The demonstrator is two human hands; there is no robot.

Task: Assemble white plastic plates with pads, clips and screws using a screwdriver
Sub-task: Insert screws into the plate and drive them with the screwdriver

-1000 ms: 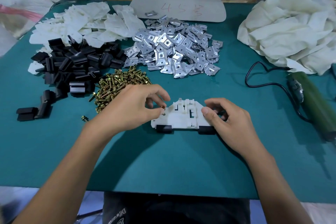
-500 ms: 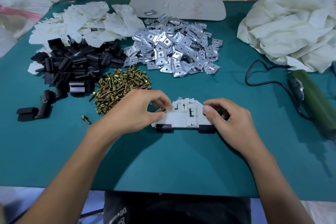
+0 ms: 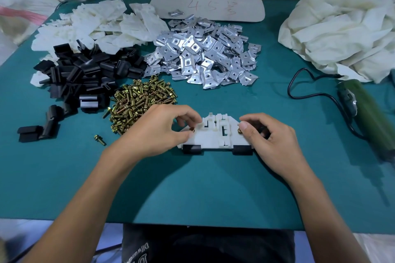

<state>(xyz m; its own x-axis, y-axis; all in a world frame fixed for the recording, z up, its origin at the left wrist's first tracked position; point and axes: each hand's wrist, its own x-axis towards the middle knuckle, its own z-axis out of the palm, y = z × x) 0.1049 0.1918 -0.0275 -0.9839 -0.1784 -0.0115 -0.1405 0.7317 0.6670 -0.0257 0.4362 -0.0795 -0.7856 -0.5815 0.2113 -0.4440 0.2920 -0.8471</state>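
A white plastic plate [image 3: 215, 134] lies flat on the green table in front of me, with two black pads [image 3: 192, 149] clipped on its near edge. My left hand [image 3: 158, 128] pinches a brass screw [image 3: 191, 130] at the plate's left corner. At the right corner, my right hand [image 3: 269, 134] pinches a second brass screw [image 3: 240, 130] between thumb and fingers. The green electric screwdriver [image 3: 372, 113] lies at the right, untouched.
Behind the plate are heaps of brass screws [image 3: 139, 100], black pads [image 3: 85, 72], metal clips [image 3: 203, 57] and white plates [image 3: 96, 25]. One stray screw [image 3: 100, 140] lies left. A pile of white pieces in a bag [image 3: 342, 28] and the screwdriver's black cord [image 3: 310, 92] fill the right.
My left hand brought its screw from above the table down onto the plate's left corner. My right hand shifted a little, and a screw now shows under its thumb.
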